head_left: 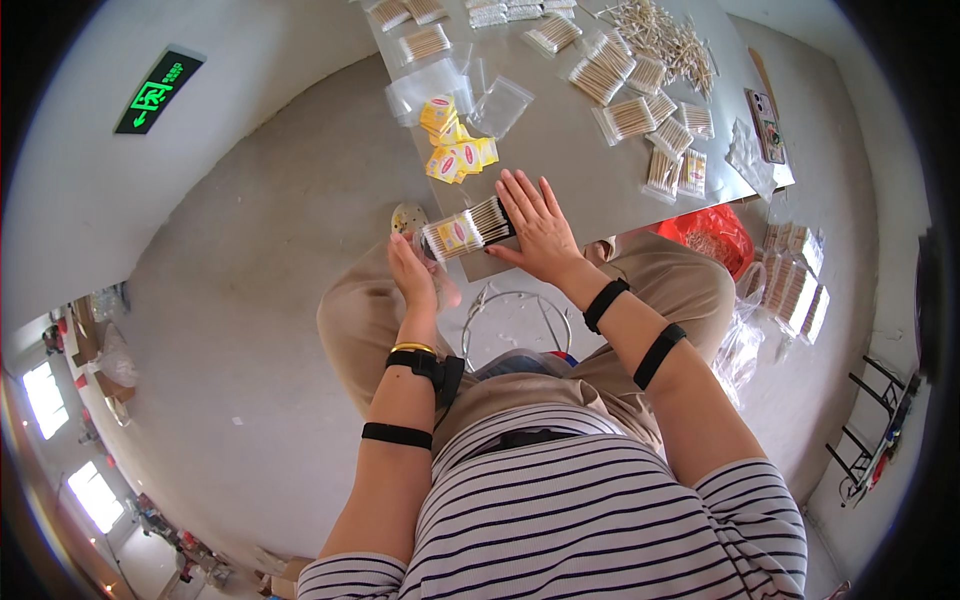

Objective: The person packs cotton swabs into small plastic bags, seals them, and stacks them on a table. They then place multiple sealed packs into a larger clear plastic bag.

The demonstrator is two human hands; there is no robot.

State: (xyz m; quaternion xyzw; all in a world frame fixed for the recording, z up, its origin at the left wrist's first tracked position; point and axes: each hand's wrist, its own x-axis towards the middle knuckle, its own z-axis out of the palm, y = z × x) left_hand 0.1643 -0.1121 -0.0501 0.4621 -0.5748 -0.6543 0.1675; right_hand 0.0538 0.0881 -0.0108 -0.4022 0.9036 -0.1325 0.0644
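A green lit exit sign (158, 91) is showing on the wall at the far left, above the bare grey floor (260, 250).

The person is sitting at the near corner of a grey desk (570, 170), knees in tan trousers under its edge. The left hand (412, 272) is curling its fingers around the left end of a clear bag of cotton swabs (466, 229), gripping it just off the desk's near corner. The bag is lying across that corner, tilted a little up to the right, with a yellow label card showing through the plastic. The right hand (540, 222) is lying open and flat, fingers spread, palm down on the desk, and it is pressing against the right end of the same bag.

Just beyond the bag, a small heap of yellow label cards (456, 145) is sitting on the desk, and beside it empty clear plastic bags (470, 90) are lying loose. Further right, several filled packs of swabs (640, 110) are spreading over the desk top, and a loose pile of swabs (665, 35) is lying near the far edge. A phone (767, 125) is resting at the desk's right side.

On the floor to the right, a red plastic bag (715, 232) is lying open beside the person's knee, and stacked packs of swabs (795, 280) are sitting just past it. Black straps are circling both forearms and wrists.
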